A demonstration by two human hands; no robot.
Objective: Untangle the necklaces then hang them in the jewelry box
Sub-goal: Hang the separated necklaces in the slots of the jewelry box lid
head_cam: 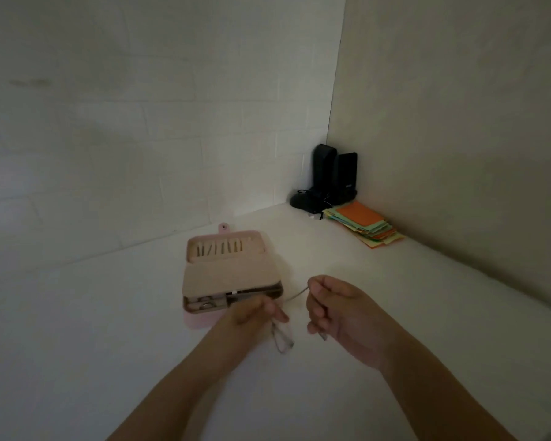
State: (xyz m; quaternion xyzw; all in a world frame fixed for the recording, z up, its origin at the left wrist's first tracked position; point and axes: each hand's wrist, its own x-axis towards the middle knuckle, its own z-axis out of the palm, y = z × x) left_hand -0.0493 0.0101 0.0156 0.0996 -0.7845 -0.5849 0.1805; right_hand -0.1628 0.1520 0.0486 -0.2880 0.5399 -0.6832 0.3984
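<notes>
A pink jewelry box (pixel 229 272) lies open on the white table, with a row of hooks along its far part and small compartments at its near edge. Just in front of the box's near right corner, my left hand (pixel 258 313) pinches a thin silver necklace chain (pixel 295 296). A loop of chain (pixel 282 337) hangs below that hand. To the right, my right hand (pixel 334 310) has its fingers curled and grips the other end of the chain. The chain stretches between both hands. An end pokes out under the right hand.
A stack of coloured paper cards (pixel 366 227) lies at the back right by the wall. Two black speakers (pixel 331 176) with cables stand in the corner. Walls close off the table (pixel 109 329) at the back and on the right.
</notes>
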